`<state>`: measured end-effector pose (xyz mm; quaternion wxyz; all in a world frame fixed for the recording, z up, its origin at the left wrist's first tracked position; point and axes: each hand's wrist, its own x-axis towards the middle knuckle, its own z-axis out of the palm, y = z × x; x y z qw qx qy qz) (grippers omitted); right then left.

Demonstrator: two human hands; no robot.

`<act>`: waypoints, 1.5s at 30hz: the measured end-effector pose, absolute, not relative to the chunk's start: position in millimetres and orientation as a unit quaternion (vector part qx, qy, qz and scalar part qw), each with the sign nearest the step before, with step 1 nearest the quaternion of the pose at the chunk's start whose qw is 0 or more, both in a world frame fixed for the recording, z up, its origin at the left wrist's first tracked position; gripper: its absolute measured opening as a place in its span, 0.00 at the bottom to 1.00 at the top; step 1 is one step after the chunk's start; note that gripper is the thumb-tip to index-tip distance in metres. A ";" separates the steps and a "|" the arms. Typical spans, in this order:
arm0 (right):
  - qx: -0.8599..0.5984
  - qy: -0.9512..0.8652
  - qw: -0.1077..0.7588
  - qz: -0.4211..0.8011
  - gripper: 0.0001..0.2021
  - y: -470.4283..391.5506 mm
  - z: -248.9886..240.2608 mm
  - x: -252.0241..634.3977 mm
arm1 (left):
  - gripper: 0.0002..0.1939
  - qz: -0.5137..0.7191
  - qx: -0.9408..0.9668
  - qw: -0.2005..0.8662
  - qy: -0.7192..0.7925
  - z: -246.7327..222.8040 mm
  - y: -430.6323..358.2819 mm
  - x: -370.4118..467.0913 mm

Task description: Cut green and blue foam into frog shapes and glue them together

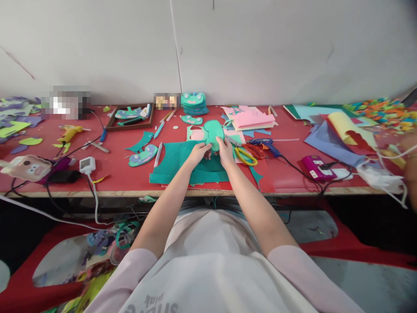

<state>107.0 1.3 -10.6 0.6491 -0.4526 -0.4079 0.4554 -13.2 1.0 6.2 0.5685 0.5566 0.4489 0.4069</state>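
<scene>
Both my hands hold a light green cutout [213, 132] of felt or foam with rounded lobes, raised a little over the table. My left hand [199, 153] pinches its lower left edge, and my right hand [225, 151] has its thumb on the front at the lower right. Beneath them lies a dark teal sheet [176, 163] with cut edges. Scissors with yellow handles [246, 157] rest just right of my right hand, beside red handles [256, 151]. Left of the sheet are a white pen [158, 154] and a green cutout with eye-like spots [143, 155].
A blue glue gun [265, 142] with a cord lies to the right, near a magenta power strip [317, 167]. Behind stand a stack of green face cutouts [194, 104] and pink sheets [249, 118]. A wooden tray [112, 127] and yellow glue gun [70, 131] are left.
</scene>
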 end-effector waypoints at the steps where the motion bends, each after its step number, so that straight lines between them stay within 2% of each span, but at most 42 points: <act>1: -0.454 -0.404 0.651 0.455 0.15 1.3 -10.3 107.3 | 0.17 0.396 0.561 0.576 0.444 6.3 0.4 -12.8; 5: -0.468 -0.418 0.641 0.442 0.14 0.2 -8.2 107.3 | 0.18 0.396 0.545 0.588 0.447 6.1 0.6 -12.3; 10: -0.458 -0.440 0.631 0.447 0.13 -0.9 -7.7 106.0 | 0.18 0.439 0.545 0.537 0.472 5.3 3.0 -14.1; 19: -0.424 -0.514 0.575 0.475 0.20 -9.1 0.1 102.3 | 0.18 0.522 0.551 0.438 0.482 0.0 7.4 -19.7; 27: -0.388 -0.508 0.578 0.508 0.19 -3.4 -6.9 103.1 | 0.17 0.481 0.538 0.485 0.494 4.3 3.5 -16.4; 35: -0.387 -0.556 0.536 0.503 0.23 -9.1 -1.0 102.0 | 0.16 0.538 0.482 0.491 0.487 3.2 4.6 -17.0; 41: -0.394 -0.524 0.565 0.501 0.23 -6.2 -4.1 102.4 | 0.27 0.473 0.566 0.483 0.472 4.1 3.8 -13.7; 45: -0.412 -0.497 0.588 0.487 0.24 -2.1 -7.8 104.3 | 0.29 0.418 0.598 0.497 0.470 5.1 2.9 -11.5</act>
